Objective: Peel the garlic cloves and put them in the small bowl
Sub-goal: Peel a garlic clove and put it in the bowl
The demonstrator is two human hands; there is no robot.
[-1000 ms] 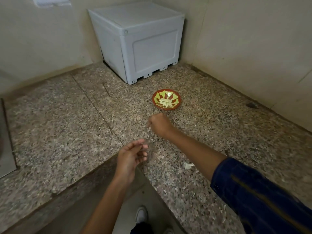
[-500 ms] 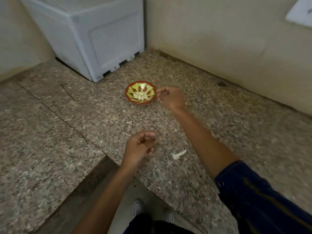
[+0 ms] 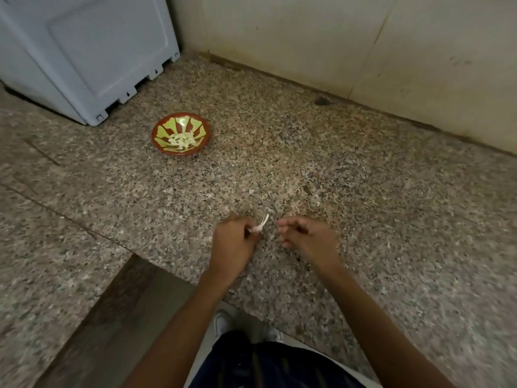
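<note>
the left hand (image 3: 233, 242) is pinching a small white papery garlic clove (image 3: 260, 224) in curled fingers, low in the middle, its long tip pointing up and right. the right hand (image 3: 305, 238) is waiting just beside it, fingers loosely bent, holding nothing. the small red and green bowl (image 3: 165, 147) is sitting on the speckled stone worktop (image 3: 363, 191), well apart, up and left.

Garlic clove (image 3: 259, 226) in left hand (image 3: 234, 242) grip, small bowl (image 3: 181, 134) well beyond.

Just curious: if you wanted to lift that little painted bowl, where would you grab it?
Pinch the small bowl by its near rim, from above. It is shallow and flared, the peeled garlic sits mid-bowl, and the grey box crowds its far left.
</note>
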